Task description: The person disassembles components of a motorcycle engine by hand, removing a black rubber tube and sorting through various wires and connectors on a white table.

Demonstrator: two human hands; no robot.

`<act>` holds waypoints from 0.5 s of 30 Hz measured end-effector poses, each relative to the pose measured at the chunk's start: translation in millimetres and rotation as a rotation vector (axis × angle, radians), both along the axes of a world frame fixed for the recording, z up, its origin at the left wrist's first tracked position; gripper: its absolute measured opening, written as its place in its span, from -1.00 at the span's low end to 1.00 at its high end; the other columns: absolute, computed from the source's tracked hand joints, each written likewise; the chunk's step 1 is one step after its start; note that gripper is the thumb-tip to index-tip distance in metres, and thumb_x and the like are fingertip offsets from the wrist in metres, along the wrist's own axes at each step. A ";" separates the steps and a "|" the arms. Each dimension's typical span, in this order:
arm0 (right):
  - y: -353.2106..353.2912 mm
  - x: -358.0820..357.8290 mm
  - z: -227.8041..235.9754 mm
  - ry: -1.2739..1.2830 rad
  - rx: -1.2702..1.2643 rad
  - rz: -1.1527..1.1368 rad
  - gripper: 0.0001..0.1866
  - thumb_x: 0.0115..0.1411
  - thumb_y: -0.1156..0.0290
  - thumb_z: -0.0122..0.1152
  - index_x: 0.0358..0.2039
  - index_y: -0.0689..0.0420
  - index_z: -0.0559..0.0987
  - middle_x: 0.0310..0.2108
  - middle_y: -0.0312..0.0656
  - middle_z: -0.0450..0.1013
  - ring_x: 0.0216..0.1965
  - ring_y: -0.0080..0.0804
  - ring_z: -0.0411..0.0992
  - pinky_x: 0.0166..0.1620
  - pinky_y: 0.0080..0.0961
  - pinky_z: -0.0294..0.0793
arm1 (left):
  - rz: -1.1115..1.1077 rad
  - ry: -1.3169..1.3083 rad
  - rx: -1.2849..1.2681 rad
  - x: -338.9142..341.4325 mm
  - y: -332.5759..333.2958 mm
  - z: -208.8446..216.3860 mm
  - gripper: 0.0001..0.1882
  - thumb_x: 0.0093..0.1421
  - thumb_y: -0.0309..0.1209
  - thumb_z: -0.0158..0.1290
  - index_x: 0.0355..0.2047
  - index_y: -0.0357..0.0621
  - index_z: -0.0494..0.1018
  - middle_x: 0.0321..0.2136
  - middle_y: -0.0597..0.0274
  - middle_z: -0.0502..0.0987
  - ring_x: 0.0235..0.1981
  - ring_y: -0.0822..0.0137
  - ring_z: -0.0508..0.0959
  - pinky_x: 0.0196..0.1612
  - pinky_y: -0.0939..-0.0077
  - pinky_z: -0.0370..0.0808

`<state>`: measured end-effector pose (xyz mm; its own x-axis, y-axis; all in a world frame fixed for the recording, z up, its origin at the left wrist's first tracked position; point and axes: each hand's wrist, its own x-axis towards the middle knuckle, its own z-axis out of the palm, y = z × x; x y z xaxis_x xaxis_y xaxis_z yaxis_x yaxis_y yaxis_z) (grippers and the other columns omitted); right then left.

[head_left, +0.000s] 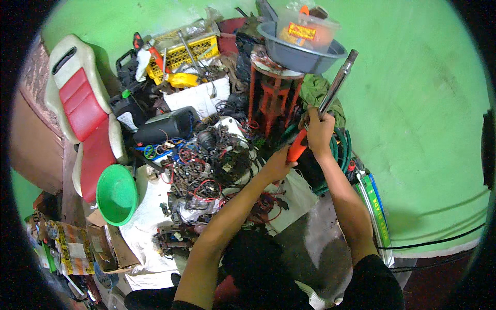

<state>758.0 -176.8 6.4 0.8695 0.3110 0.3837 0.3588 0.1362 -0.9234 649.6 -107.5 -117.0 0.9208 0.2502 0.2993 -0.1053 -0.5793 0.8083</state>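
Both my hands are on a long chrome-shafted tool with an orange grip, slanted up to the right. My left hand is closed round the lower end of the orange grip. Higher up, my right hand wraps the tool where the chrome shaft meets the grip. The shaft's upper end reaches past the rim of a grey basin; its exact kind I cannot make out. Below and left of my hands lies a heap of wires and small metal parts on white sheeting.
A green basin stands beside a red-and-white seat at the left. Behind the heap are a black canister and a yellow crate. An orange metal stand carries the grey basin. Green hose lies near the right wall.
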 end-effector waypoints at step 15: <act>-10.8 121.9 -160.3 -0.099 -0.792 -0.137 -0.61 0.10 0.31 0.15 -0.18 0.36 0.40 -0.32 0.17 0.46 -0.24 0.11 0.45 -0.10 -0.16 0.39 | -0.221 0.313 0.003 20.5 -3.7 -123.6 -0.24 0.00 -0.42 0.06 0.23 -0.23 0.06 0.21 -0.16 0.14 0.25 -0.11 0.11 0.29 0.18 0.09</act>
